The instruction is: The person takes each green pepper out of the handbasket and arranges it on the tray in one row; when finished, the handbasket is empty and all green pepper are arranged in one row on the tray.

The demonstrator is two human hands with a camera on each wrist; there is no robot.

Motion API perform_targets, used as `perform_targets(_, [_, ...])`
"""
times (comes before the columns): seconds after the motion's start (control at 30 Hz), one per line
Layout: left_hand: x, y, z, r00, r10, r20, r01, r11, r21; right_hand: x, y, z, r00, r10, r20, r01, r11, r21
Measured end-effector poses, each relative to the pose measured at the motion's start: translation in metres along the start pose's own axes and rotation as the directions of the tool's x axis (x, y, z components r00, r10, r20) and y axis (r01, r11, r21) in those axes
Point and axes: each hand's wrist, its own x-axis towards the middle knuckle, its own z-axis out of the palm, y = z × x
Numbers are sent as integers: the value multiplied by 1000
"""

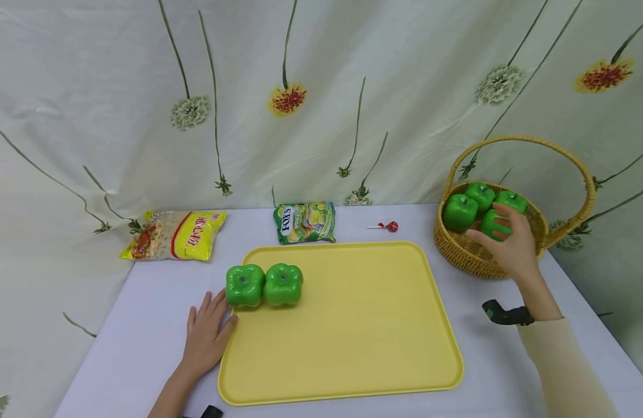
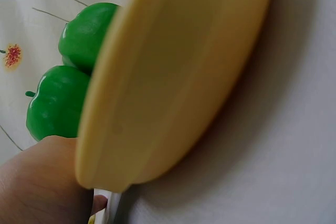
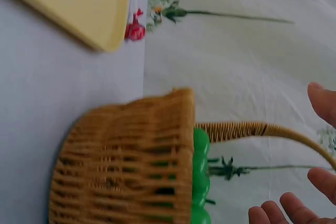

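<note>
Peppers point(image 1: 284, 285), white tabletop point(image 1: 154, 313), flowered cloth point(image 1: 327, 52) behind

Tray point(image 1: 347, 331): yellow; centre of the clock.
Tray peppers point(image 1: 245, 285): two, green, side by side, at 10 o'clock on the tray.
Left hand point(image 1: 205, 335): at 9 o'clock, against the rim.
Basket point(image 1: 459, 258): wicker, handled, at 2 o'clock.
Basket peppers point(image 1: 459, 213): four visible, green.
Right hand point(image 1: 512, 241): over the basket, thumb and fingers apart; pepper contact unclear.
Lollipop point(image 1: 392, 226): red, at 1 o'clock, stick toward 9.
Green bag point(image 1: 304, 223): at 11 o'clock.
Yellow bag point(image 1: 175, 235): at 10 o'clock, beyond the tray.
</note>
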Motion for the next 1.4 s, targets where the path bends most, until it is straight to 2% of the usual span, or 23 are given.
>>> perform_targets(0.17, [0,1,-1,1000,0,-1,0,1000,1,16,17,-22,988,130,-83,-132,991,-27])
perform_targets(0.37, [0,0,-1,1000,-3,0,3,1000,0,27,32,-33,972,217,-94,-220,975,-17])
perform_targets(0.8, [0,-1,2,1000,-4,-6,4,1000,7,36,55,-28,957,287,-39,-284,957,52])
perform_targets(1.1, [-1,-3,2,1000,-4,-10,4,1000,7,41,61,-25,956,293,-2,-292,954,70])
perform_targets(1.4, [0,-3,2,1000,-5,-7,6,1000,8,45,64,-24,926,376,30,-377,924,57])
